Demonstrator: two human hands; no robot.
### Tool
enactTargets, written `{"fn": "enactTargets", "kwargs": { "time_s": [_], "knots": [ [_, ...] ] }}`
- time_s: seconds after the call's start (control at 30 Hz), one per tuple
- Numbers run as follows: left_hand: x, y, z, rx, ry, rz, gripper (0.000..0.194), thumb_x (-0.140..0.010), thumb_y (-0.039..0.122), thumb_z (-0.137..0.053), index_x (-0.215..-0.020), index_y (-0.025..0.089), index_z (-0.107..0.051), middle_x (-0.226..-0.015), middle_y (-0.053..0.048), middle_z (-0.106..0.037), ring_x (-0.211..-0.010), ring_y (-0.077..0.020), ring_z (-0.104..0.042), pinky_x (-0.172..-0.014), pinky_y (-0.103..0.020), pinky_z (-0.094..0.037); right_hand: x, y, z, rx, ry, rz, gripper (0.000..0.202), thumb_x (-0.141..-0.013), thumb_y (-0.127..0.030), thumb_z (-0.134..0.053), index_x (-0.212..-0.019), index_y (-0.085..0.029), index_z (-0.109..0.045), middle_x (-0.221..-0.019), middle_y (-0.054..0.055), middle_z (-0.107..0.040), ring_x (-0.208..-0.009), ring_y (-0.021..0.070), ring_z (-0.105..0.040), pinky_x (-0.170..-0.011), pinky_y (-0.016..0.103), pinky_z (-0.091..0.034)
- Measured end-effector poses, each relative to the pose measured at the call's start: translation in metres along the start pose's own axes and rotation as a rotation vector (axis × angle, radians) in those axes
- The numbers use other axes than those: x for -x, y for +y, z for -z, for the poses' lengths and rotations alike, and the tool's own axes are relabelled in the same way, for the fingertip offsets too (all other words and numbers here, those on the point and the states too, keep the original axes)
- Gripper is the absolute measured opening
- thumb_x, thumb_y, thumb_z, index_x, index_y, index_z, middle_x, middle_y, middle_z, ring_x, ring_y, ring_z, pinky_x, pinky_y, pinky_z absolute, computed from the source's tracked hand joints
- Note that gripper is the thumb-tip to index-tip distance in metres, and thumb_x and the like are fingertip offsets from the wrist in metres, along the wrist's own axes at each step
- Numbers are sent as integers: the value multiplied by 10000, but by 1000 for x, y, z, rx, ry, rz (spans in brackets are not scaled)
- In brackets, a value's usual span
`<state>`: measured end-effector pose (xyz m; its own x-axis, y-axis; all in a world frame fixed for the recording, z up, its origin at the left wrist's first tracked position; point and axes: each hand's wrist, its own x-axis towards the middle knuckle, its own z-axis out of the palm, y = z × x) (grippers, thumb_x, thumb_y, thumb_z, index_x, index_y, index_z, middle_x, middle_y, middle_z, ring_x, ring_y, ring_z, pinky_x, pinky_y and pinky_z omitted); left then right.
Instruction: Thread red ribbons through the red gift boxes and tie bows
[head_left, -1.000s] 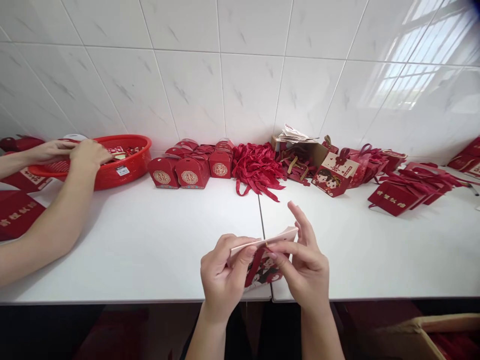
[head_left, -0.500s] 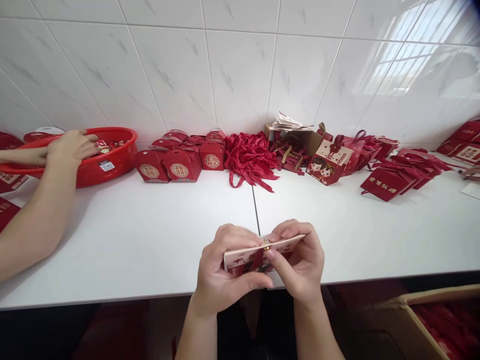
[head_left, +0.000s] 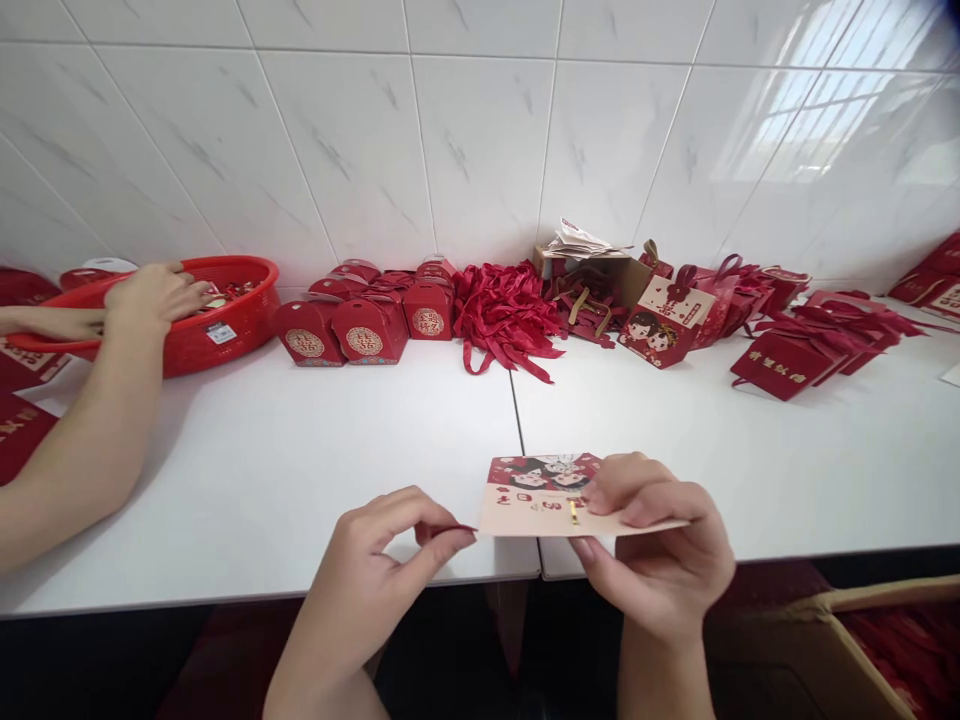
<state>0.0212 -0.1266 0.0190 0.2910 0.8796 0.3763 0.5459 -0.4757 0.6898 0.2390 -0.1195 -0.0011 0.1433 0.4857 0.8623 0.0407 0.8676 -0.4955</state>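
My right hand (head_left: 664,540) grips a flat cream and red printed card piece (head_left: 525,500), its thumb below and fingers on top. Cartoon figures and red lettering decorate the card, and a small gold metal strip (head_left: 574,512) shows by my right fingertips. At the card's left end, my left hand (head_left: 397,555) pinches a thin dark red piece (head_left: 461,527) between thumb and index finger. Most of that piece is hidden, so its kind and whether it joins the card cannot be told. Both hands are above the front edge of the white table (head_left: 420,430).
At the left, another person's hands (head_left: 154,300) reach into a red plastic basket (head_left: 255,320). Along the wall stand red gift boxes (head_left: 371,335), a heap of red ribbons (head_left: 506,315), a cartoon-printed box (head_left: 660,325) and ribboned red boxes (head_left: 776,365). A cardboard carton (head_left: 817,620) sits lower right.
The card has turned over and swung out flat, its cartoon side now facing up. My left hand has let go of its side and moved left, now pinching a dark red piece.
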Motion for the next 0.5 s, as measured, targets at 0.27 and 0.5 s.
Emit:
{"fn": "enactTargets", "kwargs": {
  "time_s": [0.27,0.5],
  "knots": [
    [3,25,-14,551,761,-318,25,-812,196,-643,-837,195,-647,-710,-2,-624,-633,-151,-580,-619,-324,-512,-1,-4,-1,39,-163,49,324,-607,6,-657,-833,-170,-505,-743,26,-562,-633,150,-521,-561,330,-418],
    [6,45,-30,663,333,-173,93,-784,106,-653,-820,188,-627,-641,-6,-596,-619,-133,-558,-553,-250,-451,1,-9,-2,11,-215,99,315,-608,-14,-659,-843,-167,-515,-729,29,-565,-638,155,-525,-558,332,-421]
  ]
}}
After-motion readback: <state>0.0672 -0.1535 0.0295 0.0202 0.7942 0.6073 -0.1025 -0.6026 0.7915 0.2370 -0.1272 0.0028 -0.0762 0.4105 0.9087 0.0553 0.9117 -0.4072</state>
